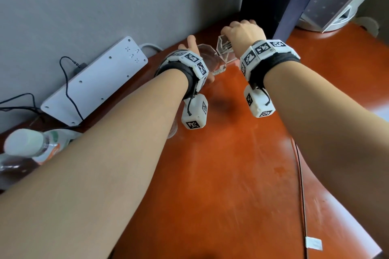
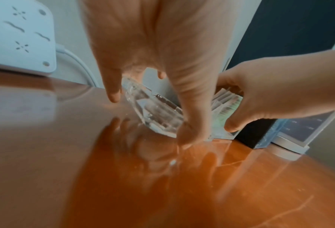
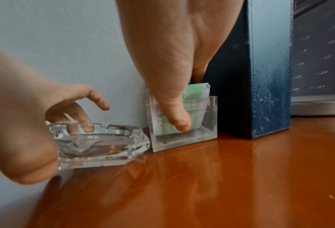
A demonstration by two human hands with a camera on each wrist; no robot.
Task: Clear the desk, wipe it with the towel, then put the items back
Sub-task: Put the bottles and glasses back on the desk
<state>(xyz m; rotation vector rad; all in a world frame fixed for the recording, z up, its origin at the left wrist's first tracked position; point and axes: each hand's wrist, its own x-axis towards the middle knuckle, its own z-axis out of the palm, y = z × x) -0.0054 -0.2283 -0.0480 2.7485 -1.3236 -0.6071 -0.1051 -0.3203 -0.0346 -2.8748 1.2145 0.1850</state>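
Desk (image 1: 242, 174) back edge: left hand (image 3: 25, 123) clasps glass ashtray (image 3: 102, 143), thumb front, fingers behind; right hand (image 3: 174, 61) pinches clear holder (image 3: 184, 138) just beside, rightward

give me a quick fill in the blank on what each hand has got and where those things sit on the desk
1. The left hand grips a clear glass ____.
2. The right hand holds the clear acrylic holder of green and white ____.
3. That holder stands between the ashtray and a dark blue ____.
4. Both items sit at the desk's back edge, against the grey ____.

Missing words: ashtray; packets; box; wall
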